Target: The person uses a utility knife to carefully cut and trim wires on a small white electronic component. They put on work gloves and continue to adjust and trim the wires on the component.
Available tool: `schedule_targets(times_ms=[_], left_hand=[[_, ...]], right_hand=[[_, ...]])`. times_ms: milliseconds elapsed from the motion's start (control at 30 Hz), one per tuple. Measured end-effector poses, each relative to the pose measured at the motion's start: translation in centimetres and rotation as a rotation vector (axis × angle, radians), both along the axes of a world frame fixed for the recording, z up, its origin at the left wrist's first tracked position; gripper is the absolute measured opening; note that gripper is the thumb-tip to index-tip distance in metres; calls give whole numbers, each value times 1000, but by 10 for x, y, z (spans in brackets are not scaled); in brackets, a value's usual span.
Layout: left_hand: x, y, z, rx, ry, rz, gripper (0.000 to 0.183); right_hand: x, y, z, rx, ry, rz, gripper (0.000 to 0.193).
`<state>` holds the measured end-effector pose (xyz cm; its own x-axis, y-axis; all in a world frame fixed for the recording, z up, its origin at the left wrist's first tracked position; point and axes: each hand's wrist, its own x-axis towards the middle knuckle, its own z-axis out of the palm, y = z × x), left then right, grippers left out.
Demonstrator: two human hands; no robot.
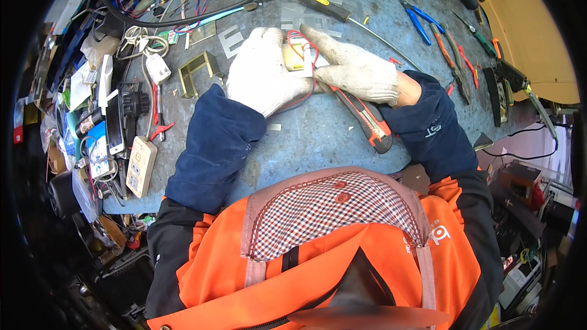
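Both my hands wear white knitted gloves and meet over the middle of the bench. In my left hand [263,73], closed around it, is a small coil [293,58] with yellow wrapping, white end pieces and thin red wires looping off it. My right hand [358,70] closes in from the other side, fingertips and thumb at the coil's white part and wires. A red and black utility knife [367,121] extends from beneath my right hand toward me; whether that hand grips it is hidden. Flat E-shaped metal plates [231,41] lie just beyond my left hand.
A brass-coloured metal bracket [199,73] stands left of my hands. Beyond them lies a yellow and black screwdriver [321,5]. Blue-handled pliers [422,21] and orange-and-green-handled pliers [452,61] are at the right. A power strip [142,166], phone [114,123] and tangled cables crowd the left.
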<state>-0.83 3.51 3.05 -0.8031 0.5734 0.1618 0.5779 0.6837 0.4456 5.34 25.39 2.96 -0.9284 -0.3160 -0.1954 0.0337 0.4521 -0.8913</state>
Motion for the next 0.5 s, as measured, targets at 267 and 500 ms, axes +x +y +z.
schedule_targets(times_ms=[267, 500], left_hand=[[0, -2, 3, -23, 4, -36, 74], [-2, -7, -1, 125, -6, -175, 72]], right_hand=[[5, -3, 6, -204, -160, 23, 97], [4, -6, -17, -326, -24, -126, 93]])
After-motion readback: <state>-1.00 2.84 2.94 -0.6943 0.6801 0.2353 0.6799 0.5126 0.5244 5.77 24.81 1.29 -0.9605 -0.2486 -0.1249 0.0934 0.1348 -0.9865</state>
